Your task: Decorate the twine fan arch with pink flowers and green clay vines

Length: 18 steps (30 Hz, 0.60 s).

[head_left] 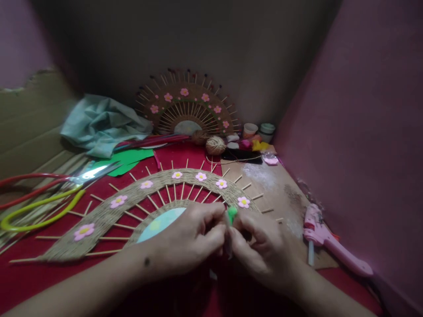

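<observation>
My left hand and my right hand meet fingertip to fingertip over the near right part of a jute-wound half-circle fan with wooden sticks and pink foam flowers. Between the fingertips they pinch a small green piece. The fan lies flat on a red cloth; its pale blue centre shows beside my left hand.
A finished fan leans on the back wall. Near it lie a twine ball, small jars, foam scraps, a teal cloth. Scissors and coloured loops lie left. A pink glue gun rests on the cardboard at right.
</observation>
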Available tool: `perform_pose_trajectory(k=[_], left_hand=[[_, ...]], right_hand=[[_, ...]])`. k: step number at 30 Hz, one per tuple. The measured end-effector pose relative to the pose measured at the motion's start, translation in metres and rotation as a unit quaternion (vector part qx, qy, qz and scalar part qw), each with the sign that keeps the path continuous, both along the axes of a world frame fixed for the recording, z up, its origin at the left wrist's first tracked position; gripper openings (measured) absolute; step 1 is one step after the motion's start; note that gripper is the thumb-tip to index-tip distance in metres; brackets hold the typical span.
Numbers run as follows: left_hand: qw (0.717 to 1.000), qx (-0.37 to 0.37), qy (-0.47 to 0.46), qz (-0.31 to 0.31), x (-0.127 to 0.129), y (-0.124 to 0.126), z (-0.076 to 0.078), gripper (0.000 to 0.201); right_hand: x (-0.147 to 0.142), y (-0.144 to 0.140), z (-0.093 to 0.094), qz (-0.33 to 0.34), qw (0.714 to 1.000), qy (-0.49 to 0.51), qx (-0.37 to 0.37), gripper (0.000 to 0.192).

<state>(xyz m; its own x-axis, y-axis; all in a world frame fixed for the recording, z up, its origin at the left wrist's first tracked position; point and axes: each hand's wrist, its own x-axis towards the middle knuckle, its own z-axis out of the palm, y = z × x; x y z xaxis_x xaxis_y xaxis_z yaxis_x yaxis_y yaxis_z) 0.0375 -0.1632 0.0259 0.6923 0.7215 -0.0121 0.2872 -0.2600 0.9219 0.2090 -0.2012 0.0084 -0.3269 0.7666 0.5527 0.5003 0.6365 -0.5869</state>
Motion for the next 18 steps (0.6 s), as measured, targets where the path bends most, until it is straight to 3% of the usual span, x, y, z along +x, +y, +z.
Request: perform_pose_trajectory(k=[2, 4, 10, 13, 16, 18], left_hand=[[0.991, 0.129, 0.018, 0.026, 0.002, -0.005, -0.001, 0.017], [0.982, 0.186, 0.023, 0.037, 0.003, -0.009, -0.002, 0.017], [0.979, 0.188, 0.049, 0.069, 0.005, -0.010, -0.004, 0.019], [0.991, 0.094, 0.039, 0.085, 0.005, -0.004, -0.002, 0.020], [0.995, -0.089, 0.010, 0.040, 0.003, 0.002, 0.005, 0.018], [0.990, -0.142, 0.000, 0.010, 0.002, 0.004, 0.010, 0.019]], right_hand=[[-0.004, 0.000, -0.006, -0.035, 0.996, -0.027, 0.083, 0.021], [-0.006, -0.001, -0.010, -0.051, 0.992, -0.034, 0.110, 0.021], [-0.009, -0.001, -0.008, -0.055, 0.993, -0.018, 0.098, 0.021], [-0.008, -0.001, -0.006, -0.044, 0.997, -0.010, 0.070, 0.022], [-0.007, -0.001, -0.006, -0.016, 0.999, -0.004, 0.046, 0.020], [-0.005, 0.000, -0.007, -0.012, 0.999, 0.002, 0.031, 0.019]])
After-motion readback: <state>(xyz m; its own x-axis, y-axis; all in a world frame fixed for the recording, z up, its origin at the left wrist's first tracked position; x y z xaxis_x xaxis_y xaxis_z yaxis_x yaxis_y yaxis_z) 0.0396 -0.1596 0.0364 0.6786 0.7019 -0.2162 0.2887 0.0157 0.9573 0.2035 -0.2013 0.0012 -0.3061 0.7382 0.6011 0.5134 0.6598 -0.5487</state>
